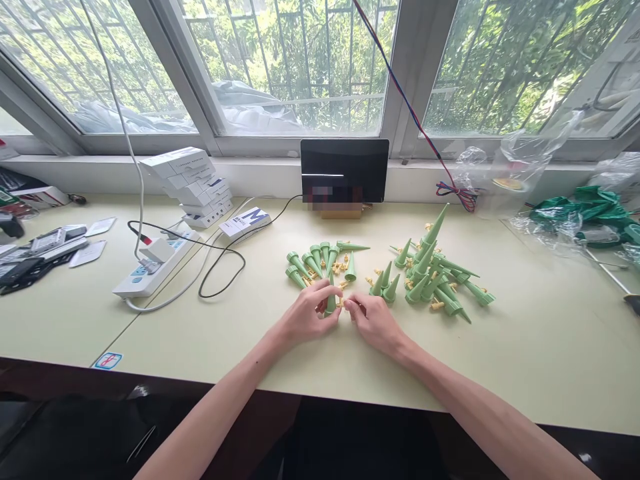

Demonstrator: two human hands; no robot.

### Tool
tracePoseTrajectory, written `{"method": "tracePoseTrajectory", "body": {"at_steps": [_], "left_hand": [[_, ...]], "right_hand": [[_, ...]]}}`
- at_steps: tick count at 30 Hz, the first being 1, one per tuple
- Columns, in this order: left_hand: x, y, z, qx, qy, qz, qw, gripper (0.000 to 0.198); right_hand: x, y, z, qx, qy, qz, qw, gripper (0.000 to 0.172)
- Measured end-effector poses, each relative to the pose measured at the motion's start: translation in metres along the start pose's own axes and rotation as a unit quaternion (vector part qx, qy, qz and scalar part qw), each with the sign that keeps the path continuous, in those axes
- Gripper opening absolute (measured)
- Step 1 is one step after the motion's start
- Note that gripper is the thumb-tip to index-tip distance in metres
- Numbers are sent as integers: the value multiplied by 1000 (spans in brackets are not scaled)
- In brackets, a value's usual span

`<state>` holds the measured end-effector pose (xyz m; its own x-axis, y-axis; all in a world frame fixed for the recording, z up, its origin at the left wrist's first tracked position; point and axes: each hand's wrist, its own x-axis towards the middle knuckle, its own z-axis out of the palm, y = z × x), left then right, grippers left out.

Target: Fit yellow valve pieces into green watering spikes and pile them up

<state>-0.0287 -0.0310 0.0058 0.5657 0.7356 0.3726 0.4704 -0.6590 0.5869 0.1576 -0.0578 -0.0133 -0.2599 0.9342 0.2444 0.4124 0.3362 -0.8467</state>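
A wide window (300, 60) with bars and green trees behind it fills the top of the view. Under it lies a long pale surface (525, 353), which carries everything else. At the far right of the surface there are crumpled clear plastic bags (515, 160), and beside them some green bags (590, 210). In the middle, against the window sill, a black screen (345, 170) stands upright. To the left of it is a stack of white boxes (193, 183), and nearer to the person a white power strip (150, 267) with a black cable (220, 257) that curls over the surface.

In front of the screen are two groups of green plastic cones. The loose pile (435, 277) on the right is bigger, and its cones point in many directions, with small yellow parts between them. The smaller group (317, 261) on the left lies more in a row, side by side.

Both hands rest on the surface just in front of these groups, almost touching each other. The left hand (305, 317) has its fingers closed around one green cone (331, 303), which stands between the two hands with its tip pointing away from the person. The right hand (375, 321) presses its fingertips together on a small yellow piece (345, 303), just beside the cone; this piece is mostly hidden.
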Motion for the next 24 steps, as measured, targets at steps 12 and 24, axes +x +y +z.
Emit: {"method": "tracePoseTrajectory", "body": {"at_steps": [12, 24], "left_hand": [[2, -5, 3, -5, 22, -11, 1000, 18], [0, -3, 2, 5, 8, 1, 1000, 16]], "right_hand": [[0, -1, 1, 52, 6, 16, 999, 21], [0, -1, 0, 25, 1, -12, 1000, 22]]}}
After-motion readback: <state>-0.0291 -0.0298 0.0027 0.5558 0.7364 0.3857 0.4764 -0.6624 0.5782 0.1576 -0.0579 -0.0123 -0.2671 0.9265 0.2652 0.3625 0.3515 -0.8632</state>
